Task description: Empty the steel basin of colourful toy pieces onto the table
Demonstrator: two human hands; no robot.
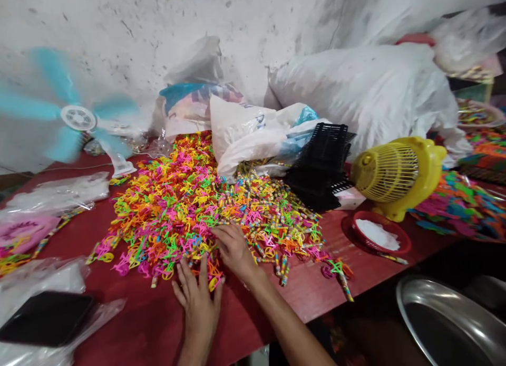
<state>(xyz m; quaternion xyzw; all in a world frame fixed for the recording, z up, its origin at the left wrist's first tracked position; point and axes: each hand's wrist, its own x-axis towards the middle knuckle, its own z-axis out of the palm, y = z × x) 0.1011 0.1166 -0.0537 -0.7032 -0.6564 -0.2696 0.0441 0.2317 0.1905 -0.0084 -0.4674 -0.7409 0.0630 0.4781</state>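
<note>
A large heap of small colourful plastic pieces [174,208] in pink, yellow, green and orange covers the middle of the red table. My left hand [197,297] is at the heap's front edge, fingers spread and fingertips touching the nearest pieces. Just right of it, my right hand [235,252] reaches in from the right, its fingers slightly bent and apart over the pieces. Its fingertips are partly lost among the pieces, and I make out nothing held. Thin patterned tubes [283,268] lie mixed into the heap's right side.
A blue-bladed fan [78,118] spins at the left. Black plastic baskets [322,160], a yellow basket [391,171] on its side and a red bowl [379,234] of white material stand right. White sacks [363,92] line the wall. A phone [47,318] lies front left; a metal basin [419,292] is lower right.
</note>
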